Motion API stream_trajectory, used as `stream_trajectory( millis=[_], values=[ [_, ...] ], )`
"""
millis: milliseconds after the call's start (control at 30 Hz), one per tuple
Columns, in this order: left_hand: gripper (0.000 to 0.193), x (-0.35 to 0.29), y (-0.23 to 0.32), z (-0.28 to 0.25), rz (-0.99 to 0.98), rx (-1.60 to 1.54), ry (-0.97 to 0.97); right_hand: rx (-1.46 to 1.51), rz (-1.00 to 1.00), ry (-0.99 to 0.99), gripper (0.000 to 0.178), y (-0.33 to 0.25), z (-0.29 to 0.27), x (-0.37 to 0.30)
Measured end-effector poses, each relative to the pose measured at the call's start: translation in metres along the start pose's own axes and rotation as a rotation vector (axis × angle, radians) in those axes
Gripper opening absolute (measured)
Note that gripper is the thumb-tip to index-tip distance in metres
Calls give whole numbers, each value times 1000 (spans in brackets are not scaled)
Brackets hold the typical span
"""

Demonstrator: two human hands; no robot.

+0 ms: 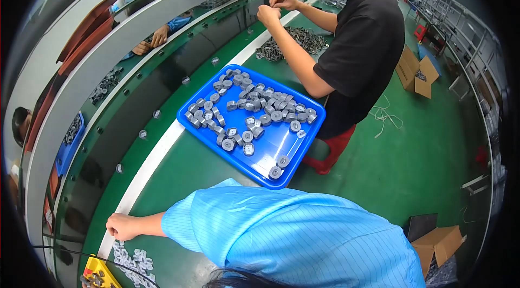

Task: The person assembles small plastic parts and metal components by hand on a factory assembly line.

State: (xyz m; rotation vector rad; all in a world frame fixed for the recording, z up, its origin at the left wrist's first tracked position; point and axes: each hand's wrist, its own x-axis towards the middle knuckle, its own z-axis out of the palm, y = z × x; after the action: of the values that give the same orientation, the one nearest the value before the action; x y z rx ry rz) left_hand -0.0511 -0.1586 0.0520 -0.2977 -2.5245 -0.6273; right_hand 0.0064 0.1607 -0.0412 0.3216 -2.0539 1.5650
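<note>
My right hand (123, 227), at the end of a light blue sleeve (200, 220), is over the white strip along the work surface at the lower left. Its fingers are curled closed; whatever they may hold is hidden. Just below lies a spread of small clear plastic pieces (132, 266). A yellow bin (111, 280) with small brownish parts is at the bottom left. Beyond my sleeve sits a blue tray (216, 150) of grey round parts (277, 116), grouped mostly toward its far side. My left hand is out of view.
A co-worker in a black shirt (368, 44) handles something small near a heap of metal parts (298, 41). Small clear pieces (143, 134) lie spaced along the dark green belt (168, 93). Another person's hands (160, 36) are across it. Cardboard boxes (417, 71) stand on the right.
</note>
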Motion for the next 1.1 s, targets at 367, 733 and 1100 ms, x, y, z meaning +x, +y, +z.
stream_trajectory(
  millis=[367,733,1100],
  values=[
    [13,-8,18,81,-454,-1900,-690,-125,64,-261,26,9,-11,-3],
    [29,-37,91,87,-477,-1125,-384,211,331,-574,19,16,-5,44],
    [30,-50,118,71,43,-302,-338,375,190,-747,36,14,10,61]
  ],
)
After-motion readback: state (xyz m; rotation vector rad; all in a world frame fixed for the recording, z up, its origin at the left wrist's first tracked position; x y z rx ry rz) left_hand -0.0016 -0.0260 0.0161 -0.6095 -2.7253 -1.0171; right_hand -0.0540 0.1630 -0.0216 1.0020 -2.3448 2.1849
